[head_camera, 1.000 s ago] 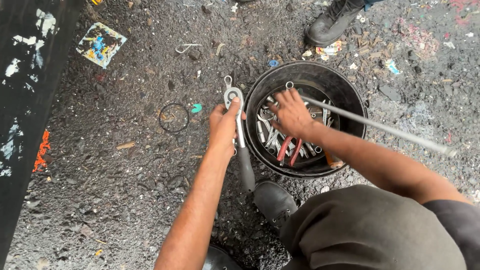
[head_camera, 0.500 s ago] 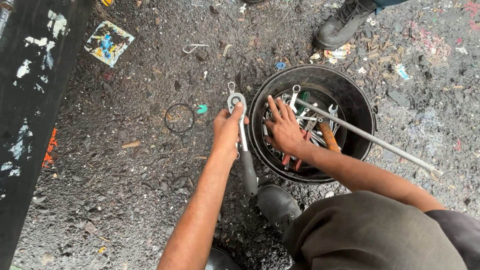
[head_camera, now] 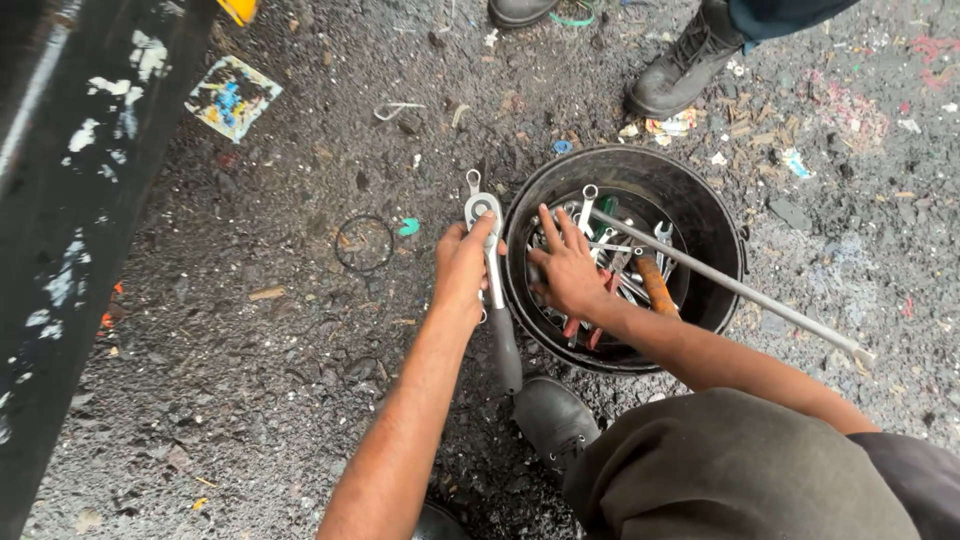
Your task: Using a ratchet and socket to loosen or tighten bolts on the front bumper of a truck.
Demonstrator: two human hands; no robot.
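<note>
My left hand (head_camera: 462,268) grips a ratchet wrench (head_camera: 492,265) with a black handle, held just left of a black bucket (head_camera: 715,215) on the dirty ground. My right hand (head_camera: 567,270) reaches into the bucket with fingers spread, resting on a pile of several metal wrenches (head_camera: 622,265) and red-handled tools. A screwdriver with an orange handle (head_camera: 655,285) lies in the bucket beside that hand. A long metal rod (head_camera: 745,292) leans out over the bucket's right rim.
Another person's black boot (head_camera: 685,65) stands beyond the bucket. My own black shoe (head_camera: 553,418) sits below the bucket. A thin black ring (head_camera: 363,243) and a coloured paper scrap (head_camera: 232,97) lie on the ground to the left. A dark painted surface (head_camera: 70,200) runs along the left edge.
My right hand has shifted left and lower inside the bucket among the tools. The left hand still holds the ratchet wrench in the same spot beside the rim.
</note>
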